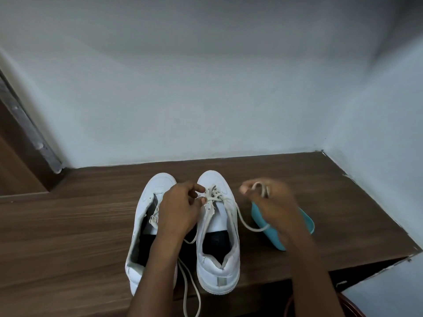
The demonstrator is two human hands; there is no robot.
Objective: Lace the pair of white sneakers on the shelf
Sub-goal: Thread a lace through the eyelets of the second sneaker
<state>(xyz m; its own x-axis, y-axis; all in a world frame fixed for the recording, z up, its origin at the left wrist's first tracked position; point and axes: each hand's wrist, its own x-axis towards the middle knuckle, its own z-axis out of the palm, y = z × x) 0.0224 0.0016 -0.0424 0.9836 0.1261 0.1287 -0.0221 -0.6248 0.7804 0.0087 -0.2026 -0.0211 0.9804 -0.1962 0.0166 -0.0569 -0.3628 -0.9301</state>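
Observation:
Two white sneakers stand side by side on the wooden shelf point(68, 225), toes toward the wall. The right sneaker point(217, 243) has a white lace point(246, 223) crossed through its lower eyelets. My left hand point(180, 207) pinches the lace at the eyelets on that shoe's left side. Off to the shoe's right, my right hand point(267, 197) holds a loop of the same lace, and the hand is blurred. The left sneaker point(146, 225) lies open, partly hidden by my left forearm. A loose lace end point(191, 291) trails over the shelf's front edge.
A turquoise object point(274, 236) lies on the shelf just right of the shoes, under my right forearm. White walls close the shelf at the back and right. A wooden door frame point(20, 143) stands at the far left.

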